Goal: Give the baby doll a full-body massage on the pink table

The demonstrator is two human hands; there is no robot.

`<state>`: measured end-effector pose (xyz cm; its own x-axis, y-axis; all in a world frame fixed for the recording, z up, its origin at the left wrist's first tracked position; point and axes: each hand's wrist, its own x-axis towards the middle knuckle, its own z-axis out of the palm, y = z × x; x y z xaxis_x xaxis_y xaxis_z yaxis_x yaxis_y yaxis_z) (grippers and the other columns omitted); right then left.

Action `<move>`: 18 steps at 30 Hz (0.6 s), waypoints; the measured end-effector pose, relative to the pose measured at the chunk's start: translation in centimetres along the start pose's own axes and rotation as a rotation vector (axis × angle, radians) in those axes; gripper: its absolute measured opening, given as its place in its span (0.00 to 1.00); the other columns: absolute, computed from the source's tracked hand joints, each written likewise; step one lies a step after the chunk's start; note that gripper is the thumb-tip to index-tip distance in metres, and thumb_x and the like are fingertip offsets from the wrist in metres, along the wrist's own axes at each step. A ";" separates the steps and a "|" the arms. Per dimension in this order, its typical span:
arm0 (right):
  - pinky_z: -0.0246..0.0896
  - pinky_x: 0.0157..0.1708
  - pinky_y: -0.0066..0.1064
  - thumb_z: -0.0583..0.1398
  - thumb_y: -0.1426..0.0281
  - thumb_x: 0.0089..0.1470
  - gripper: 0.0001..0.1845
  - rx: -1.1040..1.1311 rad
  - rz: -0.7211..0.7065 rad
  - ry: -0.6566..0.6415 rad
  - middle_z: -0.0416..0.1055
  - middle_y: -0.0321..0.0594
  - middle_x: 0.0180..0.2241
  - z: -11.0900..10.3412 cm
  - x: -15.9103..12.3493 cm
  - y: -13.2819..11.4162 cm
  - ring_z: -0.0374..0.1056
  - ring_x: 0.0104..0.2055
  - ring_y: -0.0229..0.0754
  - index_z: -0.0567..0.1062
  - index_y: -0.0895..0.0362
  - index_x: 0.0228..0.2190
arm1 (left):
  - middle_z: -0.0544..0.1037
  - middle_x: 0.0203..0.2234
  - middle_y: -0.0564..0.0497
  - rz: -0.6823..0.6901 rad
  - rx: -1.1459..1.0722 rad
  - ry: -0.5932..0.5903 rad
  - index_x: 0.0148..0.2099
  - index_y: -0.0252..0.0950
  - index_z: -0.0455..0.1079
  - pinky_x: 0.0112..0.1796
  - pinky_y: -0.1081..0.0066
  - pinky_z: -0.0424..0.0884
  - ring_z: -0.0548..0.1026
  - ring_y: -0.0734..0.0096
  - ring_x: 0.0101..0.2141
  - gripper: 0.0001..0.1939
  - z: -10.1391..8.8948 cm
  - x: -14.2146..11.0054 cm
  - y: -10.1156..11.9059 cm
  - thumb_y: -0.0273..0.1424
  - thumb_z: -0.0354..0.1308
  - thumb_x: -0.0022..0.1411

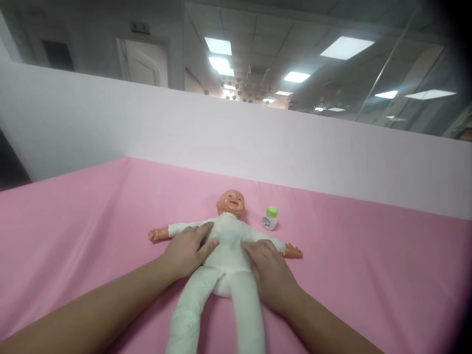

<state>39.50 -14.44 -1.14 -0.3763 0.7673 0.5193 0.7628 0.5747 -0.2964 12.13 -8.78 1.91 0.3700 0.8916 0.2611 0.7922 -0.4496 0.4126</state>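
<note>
A baby doll [229,250] with a white cloth body lies on its back, its arms spread out and its plastic head away from me. My left hand [188,250] rests along the doll's side on the left, fingers stretched onto the chest and thumb apart on the belly. On the opposite side, my right hand [271,268] lies against the torso with its fingertips on the chest; its thumb is hidden. Both hands are open and touch the doll. Beside the doll's head, to the right, stands a small clear bottle [269,220] with a green cap.
Under the doll spreads a pink sheet [332,255] with a few creases. A low white wall [258,142] runs along the far edge and the left side. Beyond it are glass, a door [145,64] and lit ceiling panels.
</note>
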 end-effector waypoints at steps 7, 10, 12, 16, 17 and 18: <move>0.59 0.61 0.66 0.68 0.61 0.51 0.43 -0.204 -0.511 -0.083 0.61 0.50 0.68 -1.3 -0.3 -2.5 0.52 0.70 0.71 0.64 0.49 0.66 | 0.78 0.52 0.38 -0.077 0.025 0.072 0.70 0.40 0.61 0.53 0.49 0.66 0.72 0.42 0.54 0.36 1.1 0.1 -0.9 0.55 0.46 0.70; 0.64 0.61 0.56 0.66 0.67 0.58 0.27 -0.211 -0.714 0.072 0.71 0.46 0.61 -0.9 -0.4 -4.2 0.60 0.67 0.60 0.72 0.49 0.58 | 0.77 0.53 0.36 -0.084 0.001 0.077 0.72 0.36 0.59 0.55 0.48 0.65 0.71 0.40 0.56 0.39 1.4 0.0 -1.1 0.56 0.45 0.70; 0.66 0.62 0.46 0.65 0.72 0.60 0.17 -0.161 -0.800 0.112 0.77 0.41 0.54 -1.0 -0.4 -5.2 0.66 0.62 0.51 0.76 0.51 0.51 | 0.76 0.54 0.35 -0.093 -0.031 0.076 0.71 0.35 0.60 0.56 0.48 0.64 0.70 0.39 0.57 0.40 1.4 0.2 -1.2 0.58 0.46 0.69; 0.68 0.61 0.41 0.61 0.70 0.64 0.11 -0.006 -0.817 0.094 0.79 0.45 0.48 -2.3 -0.9 -5.7 0.71 0.57 0.47 0.76 0.59 0.48 | 0.72 0.59 0.35 -0.203 -0.107 0.085 0.70 0.36 0.60 0.58 0.45 0.64 0.66 0.36 0.61 0.44 1.5 0.8 -1.6 0.62 0.49 0.65; 0.69 0.60 0.44 0.60 0.69 0.65 0.14 0.033 -0.791 0.109 0.78 0.48 0.49 -2.7 -1.0 -5.5 0.71 0.57 0.49 0.75 0.61 0.50 | 0.69 0.61 0.33 -0.240 -0.114 0.098 0.72 0.35 0.56 0.59 0.44 0.62 0.63 0.34 0.63 0.48 1.6 0.9 -1.8 0.63 0.50 0.63; 0.69 0.59 0.48 0.59 0.69 0.65 0.17 0.068 -0.757 0.153 0.76 0.52 0.51 -3.0 -1.1 -5.1 0.70 0.58 0.52 0.73 0.62 0.53 | 0.65 0.64 0.32 -0.265 -0.119 0.118 0.74 0.34 0.52 0.60 0.42 0.60 0.60 0.33 0.65 0.51 1.6 1.0 -1.9 0.63 0.53 0.62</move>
<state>37.62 -19.05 2.18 -0.7013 0.1138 0.7037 0.2915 0.9466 0.1375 11.80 -6.93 -0.05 0.0941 0.9691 0.2278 0.7886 -0.2122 0.5771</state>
